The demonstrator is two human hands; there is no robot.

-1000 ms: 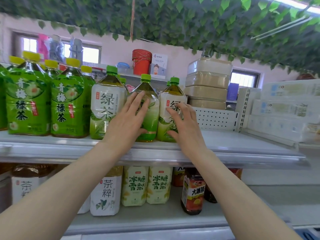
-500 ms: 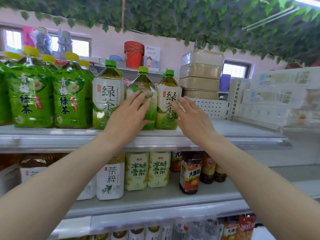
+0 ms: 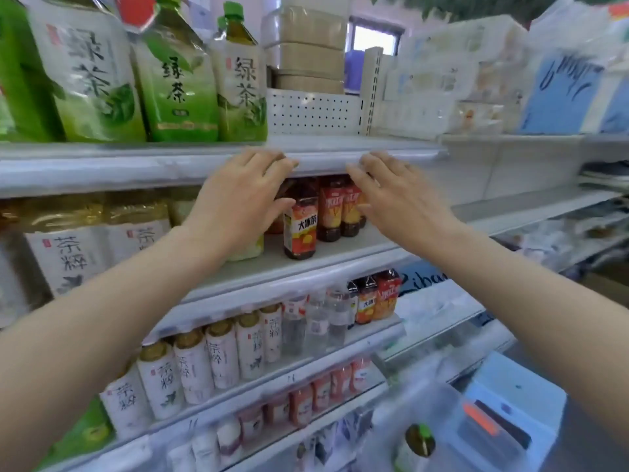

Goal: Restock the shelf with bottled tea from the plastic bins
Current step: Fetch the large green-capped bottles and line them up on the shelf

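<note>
Three large green tea bottles (image 3: 240, 80) stand side by side at the left of the top shelf (image 3: 340, 144). My left hand (image 3: 238, 202) and my right hand (image 3: 398, 195) hang empty in front of that shelf's front edge, fingers relaxed and spread, holding nothing. They are below the green tea bottles and apart from them. A clear plastic bin (image 3: 442, 407) sits low at the right, with a green-capped tea bottle (image 3: 417, 444) standing in it.
Red-labelled iced tea bottles (image 3: 301, 226) stand on the second shelf behind my hands. White-labelled tea bottles (image 3: 218, 356) fill the lower shelves. Stacked tubs (image 3: 306, 42) and a perforated divider (image 3: 313, 112) sit to the right of the green tea. A blue box (image 3: 510, 393) lies near the bin.
Both hands have let go of the green tea bottles and dropped to the shelf's front edge. The view has tilted down and to the right, bringing the lower shelves and the bin into sight.
</note>
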